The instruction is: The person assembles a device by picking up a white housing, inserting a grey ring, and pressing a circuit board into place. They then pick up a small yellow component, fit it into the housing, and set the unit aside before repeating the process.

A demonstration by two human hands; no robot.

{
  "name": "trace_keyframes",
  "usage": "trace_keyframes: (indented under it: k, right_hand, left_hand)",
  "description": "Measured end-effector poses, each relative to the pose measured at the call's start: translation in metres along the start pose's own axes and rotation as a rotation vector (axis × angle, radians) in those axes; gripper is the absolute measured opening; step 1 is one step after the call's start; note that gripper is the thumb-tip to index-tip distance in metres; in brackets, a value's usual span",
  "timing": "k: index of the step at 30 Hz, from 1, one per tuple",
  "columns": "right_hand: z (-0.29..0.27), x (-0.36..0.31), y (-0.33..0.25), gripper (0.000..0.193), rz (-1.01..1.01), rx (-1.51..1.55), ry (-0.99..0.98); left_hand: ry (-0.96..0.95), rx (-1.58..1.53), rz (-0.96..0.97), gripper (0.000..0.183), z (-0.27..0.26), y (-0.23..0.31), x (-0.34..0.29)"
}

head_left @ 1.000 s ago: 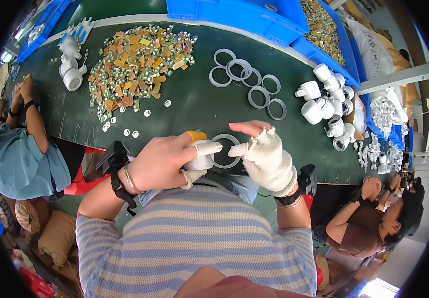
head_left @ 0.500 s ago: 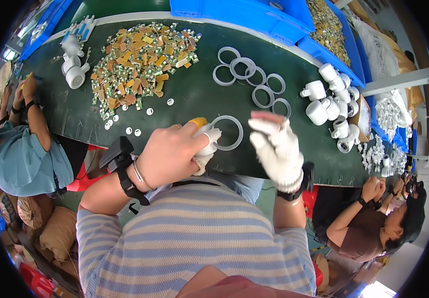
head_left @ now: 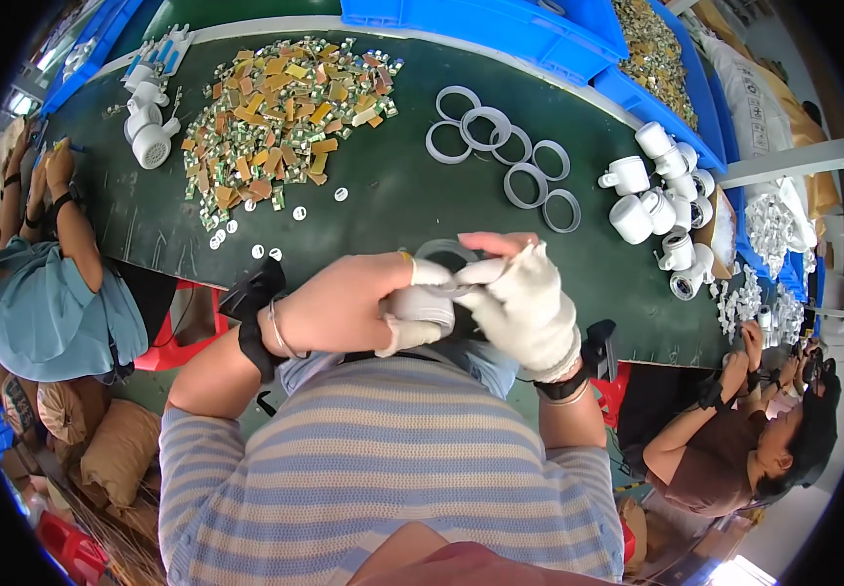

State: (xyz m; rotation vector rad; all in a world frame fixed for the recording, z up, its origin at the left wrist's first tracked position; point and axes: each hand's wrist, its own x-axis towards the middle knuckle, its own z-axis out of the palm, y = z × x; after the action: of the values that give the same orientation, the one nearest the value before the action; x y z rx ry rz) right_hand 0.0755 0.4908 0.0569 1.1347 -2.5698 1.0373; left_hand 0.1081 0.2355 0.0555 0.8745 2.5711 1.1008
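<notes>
At the table's near edge, my left hand (head_left: 339, 298), with white coverings on some fingertips, is wrapped round a white round housing (head_left: 424, 307). My right hand (head_left: 524, 313), in a white glove with bare fingertips showing, pinches a translucent ring (head_left: 441, 244) that stands tilted at the housing's far side. The left fingers also touch this ring. Whether it is seated on the housing cannot be made out behind the fingers. Beyond my hands lie several loose rings (head_left: 507, 182), some overlapping.
A heap of small circuit boards (head_left: 285, 117) spreads at the far left centre, with small white discs (head_left: 341, 194) near it. White camera-like housings (head_left: 630, 217) cluster at the right, others (head_left: 151, 142) at the left. Blue bins (head_left: 500, 34) line the back. People sit at both sides.
My right hand has moved left and closed on the ring, which has come off the table to the housing. My left hand has tilted the housing slightly.
</notes>
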Motion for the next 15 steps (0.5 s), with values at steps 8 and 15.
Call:
trace_keyframes:
  k: [8, 15]
  right_hand:
    - [-0.017, -0.006, -0.028, 0.019, 0.272, 0.474, -0.004]
    - [-0.016, 0.003, 0.005, 0.022, 0.508, 0.198, 0.002]
  left_hand:
    - [0.299, -1.611, -0.318, 0.063, 0.026, -0.026, -0.009]
    - [0.293, -1.717, -0.360, 0.062, 0.032, -0.018, -0.010]
